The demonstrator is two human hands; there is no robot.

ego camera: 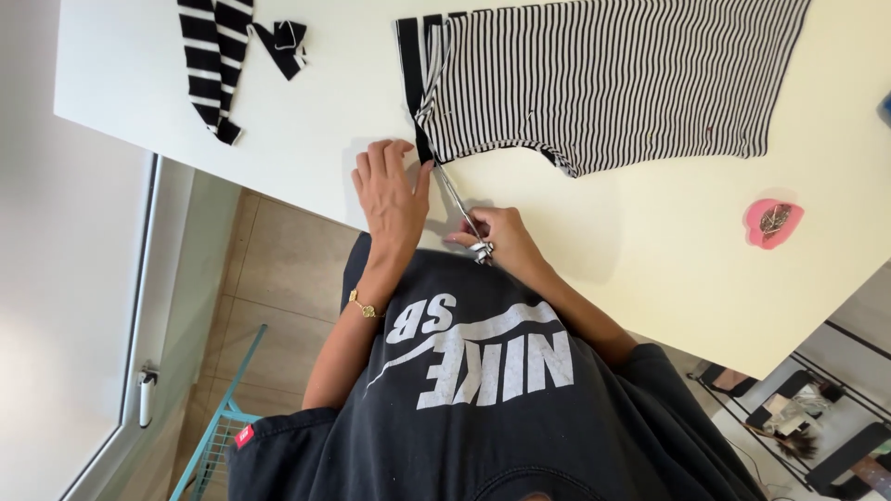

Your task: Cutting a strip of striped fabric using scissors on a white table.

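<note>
A black-and-white striped garment (613,79) lies flat on the white table (668,260). My left hand (390,190) rests flat on the table with its thumb pressing the garment's lower corner, fingers apart. My right hand (501,237) grips the handles of metal scissors (461,209), whose blades point up toward that corner by the black edge strip (410,74).
Cut striped fabric pieces (218,56) lie at the table's far left, with a small scrap (283,42) beside them. A pink pin holder (772,223) sits at the right. Below the table edge are a tiled floor, a teal rack (218,431) and a window frame.
</note>
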